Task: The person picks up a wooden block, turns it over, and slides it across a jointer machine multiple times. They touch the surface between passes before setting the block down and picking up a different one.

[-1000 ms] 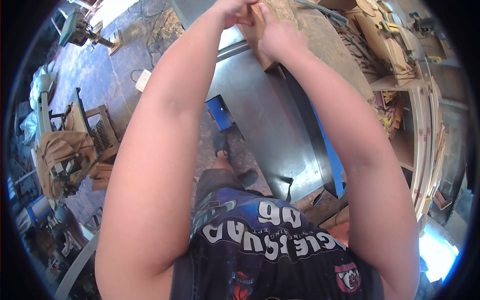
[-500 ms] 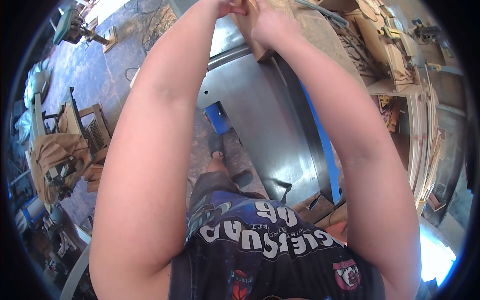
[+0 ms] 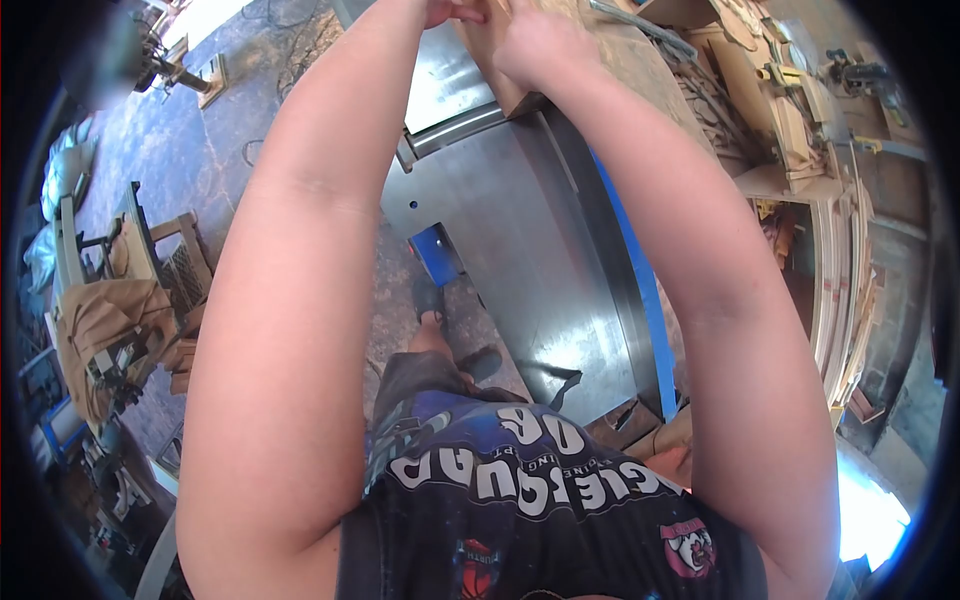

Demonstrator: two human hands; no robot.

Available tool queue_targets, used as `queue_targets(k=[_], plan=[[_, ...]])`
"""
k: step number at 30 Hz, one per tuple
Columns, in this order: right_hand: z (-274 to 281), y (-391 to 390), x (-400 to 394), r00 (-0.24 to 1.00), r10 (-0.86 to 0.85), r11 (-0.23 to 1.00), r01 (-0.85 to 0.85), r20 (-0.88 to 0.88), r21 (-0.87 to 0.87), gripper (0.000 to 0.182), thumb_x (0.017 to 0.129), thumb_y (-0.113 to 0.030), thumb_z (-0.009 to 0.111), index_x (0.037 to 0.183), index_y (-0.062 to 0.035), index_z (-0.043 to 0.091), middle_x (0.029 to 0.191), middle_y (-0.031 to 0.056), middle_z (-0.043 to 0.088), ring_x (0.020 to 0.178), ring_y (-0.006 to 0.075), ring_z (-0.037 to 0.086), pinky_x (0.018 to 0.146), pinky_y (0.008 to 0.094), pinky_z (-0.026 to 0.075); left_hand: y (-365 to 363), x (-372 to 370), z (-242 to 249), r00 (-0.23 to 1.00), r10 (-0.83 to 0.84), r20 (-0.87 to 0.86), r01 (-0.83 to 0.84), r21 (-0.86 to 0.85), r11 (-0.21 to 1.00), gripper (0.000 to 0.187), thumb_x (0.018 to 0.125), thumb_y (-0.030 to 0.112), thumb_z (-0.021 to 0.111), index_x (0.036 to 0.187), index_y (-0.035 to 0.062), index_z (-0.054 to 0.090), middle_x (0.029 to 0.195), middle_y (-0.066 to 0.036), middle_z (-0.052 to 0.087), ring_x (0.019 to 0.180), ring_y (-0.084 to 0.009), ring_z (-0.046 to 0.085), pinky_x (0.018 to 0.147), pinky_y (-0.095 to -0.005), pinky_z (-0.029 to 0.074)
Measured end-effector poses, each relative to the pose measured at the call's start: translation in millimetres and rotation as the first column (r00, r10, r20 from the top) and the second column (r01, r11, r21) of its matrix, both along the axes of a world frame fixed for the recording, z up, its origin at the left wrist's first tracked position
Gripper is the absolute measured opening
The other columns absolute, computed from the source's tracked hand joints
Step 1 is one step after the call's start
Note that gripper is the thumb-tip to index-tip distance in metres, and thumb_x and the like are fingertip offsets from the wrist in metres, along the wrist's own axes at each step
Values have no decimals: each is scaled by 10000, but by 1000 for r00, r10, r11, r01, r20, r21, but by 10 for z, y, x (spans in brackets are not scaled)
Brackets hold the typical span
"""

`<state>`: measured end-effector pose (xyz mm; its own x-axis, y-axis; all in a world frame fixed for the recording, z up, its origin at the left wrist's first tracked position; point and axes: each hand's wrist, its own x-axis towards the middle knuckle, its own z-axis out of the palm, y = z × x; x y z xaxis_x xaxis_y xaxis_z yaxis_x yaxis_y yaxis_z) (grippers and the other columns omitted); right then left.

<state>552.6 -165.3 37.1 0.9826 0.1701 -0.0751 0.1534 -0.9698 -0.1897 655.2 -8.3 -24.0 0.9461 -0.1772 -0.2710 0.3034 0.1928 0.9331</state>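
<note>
A wooden board (image 3: 487,48) stands on edge along the metal bed of a machine, its far end beyond the top of the view. My right hand (image 3: 545,48) is closed over the board's right side, close to its near end. At the top edge, my left hand (image 3: 455,10) has its fingers bent against the board's left side; part of that hand is cut off by the frame. The near metal bed (image 3: 530,250) reaches back toward my body, and a bright far metal plate (image 3: 445,85) lies below the board.
A blue box (image 3: 433,252) sits beside the bed at floor level. To the right are stacked wood offcuts (image 3: 740,80) and upright sheets (image 3: 840,270). Wooden frames and a brown cloth (image 3: 105,320) lie at left. Loose cables (image 3: 300,45) run over the floor.
Both hands and the board have shifted slightly up and away from me. More of the near bed and of the bright far plate shows. Both hands stay on the board.
</note>
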Motion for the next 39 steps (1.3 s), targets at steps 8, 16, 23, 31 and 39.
queue_targets(k=[8,16,23,31,39], plan=[[141,139,173,998,54,997,-56,-33,-51,773,910,-163,586,1639,-124,332,1217,248,732,1117,386,725,946,491,584,147,255,-35,999,17,35,-18,25,1000,585,939,254,763,1427,216,443,1268,-111,677,989,-347,713,672,-524,614],[6,294,463,999,23,993,-28,-46,-118,821,912,-179,590,1666,-190,266,1233,236,727,1139,384,713,981,488,566,271,441,-5,999,-23,49,24,-25,999,574,951,242,755,1438,214,452,1256,-97,686,993,-339,719,672,-502,618],[-32,172,550,994,3,1000,0,-105,29,949,856,-184,713,1686,-211,255,1365,260,664,1232,406,666,1036,441,539,-98,-1129,-572,845,516,141,-535,190,823,641,1022,449,669,1452,-15,564,1282,-216,707,1078,-263,711,953,-387,545],[167,-688,-1139,836,250,148,466,-488,873,947,875,-148,797,1662,-58,277,1509,166,565,1334,304,603,1093,455,510,503,-4302,-1057,928,256,-271,-275,-33,961,292,1084,165,588,1332,28,658,1135,-118,750,972,-184,729,878,-342,592],[197,-1289,-3485,741,531,-289,614,-411,734,997,902,-396,743,1666,-59,198,1609,170,445,1434,302,520,1157,457,479,568,-3776,925,719,294,630,-508,188,840,503,1069,225,593,1528,32,517,1500,-173,589,1392,-293,556,1165,-398,428]])
